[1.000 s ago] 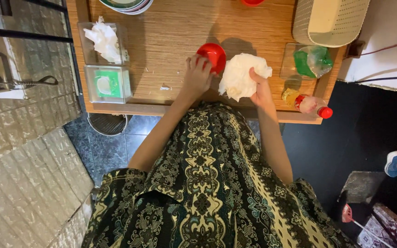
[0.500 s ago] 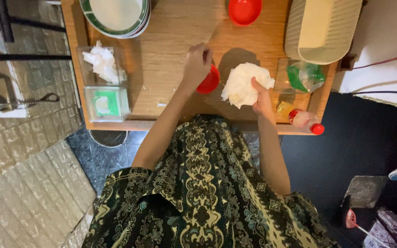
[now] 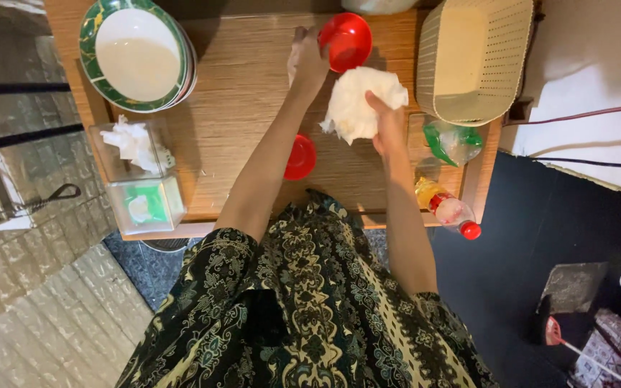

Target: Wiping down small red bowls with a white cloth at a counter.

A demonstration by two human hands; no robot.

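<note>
Clearly, the red bowl (image 3: pixel 345 41) at the far edge of the counter (image 3: pixel 238 108) is gripped by the left hand (image 3: pixel 307 59); just nearside of the bowl, the crumpled white cloth (image 3: pixel 357 104) is clutched in the right hand (image 3: pixel 388 128), the nearer one.

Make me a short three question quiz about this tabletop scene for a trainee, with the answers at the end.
1. True or false: the right hand holds a crumpled white cloth.
2. Which thing does the left hand touch? A) the cream basket B) the far red bowl C) the green-rimmed plates
3. Fill in: a second red bowl sits on the wooden table partly hidden by the left ____.

Key
1. True.
2. B.
3. Forearm.
</note>
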